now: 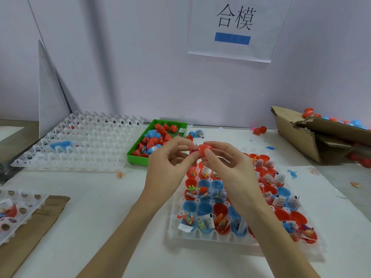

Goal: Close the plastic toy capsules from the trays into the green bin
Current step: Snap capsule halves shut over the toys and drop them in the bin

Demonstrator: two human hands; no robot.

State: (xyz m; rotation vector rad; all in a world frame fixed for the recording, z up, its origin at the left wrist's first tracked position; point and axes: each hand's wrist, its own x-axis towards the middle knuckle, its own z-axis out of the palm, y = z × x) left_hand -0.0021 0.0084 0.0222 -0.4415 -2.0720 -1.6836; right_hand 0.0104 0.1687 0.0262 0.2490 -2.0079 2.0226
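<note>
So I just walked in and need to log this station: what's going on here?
A person is pressing a red plastic toy capsule together, the left hand and the right hand pinching it above a clear plastic tray of open red and blue capsule halves. The green plastic bin behind already holds capsules. An almost empty clear tray lies to its left.

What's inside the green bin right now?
The green bin holds a pile of red capsules with a few blue capsules, and a bare patch of floor at its far end. The left hand covers its near right corner.
</note>
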